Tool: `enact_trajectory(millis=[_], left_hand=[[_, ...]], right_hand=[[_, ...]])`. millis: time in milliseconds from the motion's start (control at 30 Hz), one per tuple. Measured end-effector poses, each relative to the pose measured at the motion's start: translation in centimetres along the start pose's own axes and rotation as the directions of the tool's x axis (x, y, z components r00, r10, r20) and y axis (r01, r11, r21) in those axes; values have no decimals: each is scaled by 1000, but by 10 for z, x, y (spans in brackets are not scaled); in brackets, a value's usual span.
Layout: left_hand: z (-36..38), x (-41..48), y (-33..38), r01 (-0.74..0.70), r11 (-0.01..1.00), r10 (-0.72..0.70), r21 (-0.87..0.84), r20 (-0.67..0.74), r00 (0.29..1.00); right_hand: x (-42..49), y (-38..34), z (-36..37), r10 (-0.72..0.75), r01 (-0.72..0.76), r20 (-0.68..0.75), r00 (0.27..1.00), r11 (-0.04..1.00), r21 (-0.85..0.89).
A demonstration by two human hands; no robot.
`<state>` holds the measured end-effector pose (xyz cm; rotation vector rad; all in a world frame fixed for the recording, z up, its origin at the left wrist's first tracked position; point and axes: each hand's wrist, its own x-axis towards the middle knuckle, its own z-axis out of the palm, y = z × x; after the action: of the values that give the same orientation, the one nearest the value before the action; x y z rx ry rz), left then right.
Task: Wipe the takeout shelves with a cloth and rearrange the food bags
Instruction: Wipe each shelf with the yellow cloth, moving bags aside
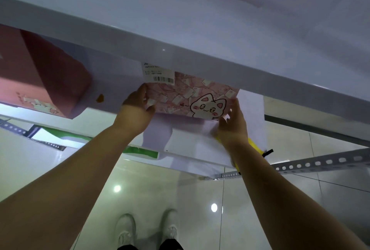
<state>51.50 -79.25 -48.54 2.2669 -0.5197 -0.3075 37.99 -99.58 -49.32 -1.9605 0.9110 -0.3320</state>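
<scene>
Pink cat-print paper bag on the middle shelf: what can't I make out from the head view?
- Pink cat-print paper bag: its top and back, hidden by the white upper shelf edge.
- White barcode label: print too small, top cut off by that shelf.
- Yellow cloth: mostly hidden behind the right hand.

A white receipt label [159, 73] stuck on the pink cat-print bag [192, 97] carries a barcode and small printed lines, too blurred to read. Beside the cartoon cat sits a small red character, also illegible.
</scene>
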Motion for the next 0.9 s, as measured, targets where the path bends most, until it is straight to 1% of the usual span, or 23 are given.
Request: enact_trajectory(millis=[100, 167, 233, 333, 400, 467, 533, 567, 633, 700, 733, 767, 833, 900], left_hand=[[4, 4, -2, 42, 999, -42, 9, 38, 998], [7, 2, -1, 58, 998, -58, -12, 53, 997], [10, -3, -1, 63, 998, -62, -18, 49, 997], [15, -16, -1, 101, 991, -103, 83, 16, 995], [18, -27, -1, 113, 986, -116, 125, 16, 993], [22, -38, -1, 113, 982, -121, 151, 45, 992], [27, -49, -1, 128, 979, -141, 157, 74, 987], [30, -54, -1, 131, 977, -147, 169, 89, 985], [37, -64, -1, 136, 970, -163, 199, 125, 979], [43, -71, -1, 143, 969, -176, 202, 155, 972], [46, -74, -1, 137, 970, -171, 200, 166, 971], [48, -77, -1, 126, 971, -163, 205, 172, 972], [51, -81, -2, 108, 971, -147, 214, 178, 973], [53, -85, -2, 103, 970, -145, 220, 184, 972]], right_hand=[[5, 7, -4, -79, 80, 16, 997, 993, -83], [5, 9, -7, -88, 90, 18, 996, 989, -120], [1, 14, -10, -48, 51, 28, 998, 989, -138], [-13, 24, -18, 69, -58, 44, 997, 973, -224], [-26, 34, -24, 46, -25, 57, 997, 944, -330], [-36, 45, -30, -27, 49, 56, 998, 896, -441], [-41, 57, -37, -58, 87, 69, 996, 818, -568], [-41, 62, -40, -45, 90, 86, 995, 765, -638], [-39, 72, -45, 67, 62, 143, 987, 669, -741], [-35, 77, -47, 195, 39, 207, 959, 631, -774], [-33, 79, -47, 231, 38, 231, 945, 624, -781], [-31, 80, -46, 239, 50, 244, 940, 609, -792], [-29, 82, -46, 197, 94, 241, 950, 557, -825], [-26, 81, -46, 170, 106, 229, 958, 534, -839]])
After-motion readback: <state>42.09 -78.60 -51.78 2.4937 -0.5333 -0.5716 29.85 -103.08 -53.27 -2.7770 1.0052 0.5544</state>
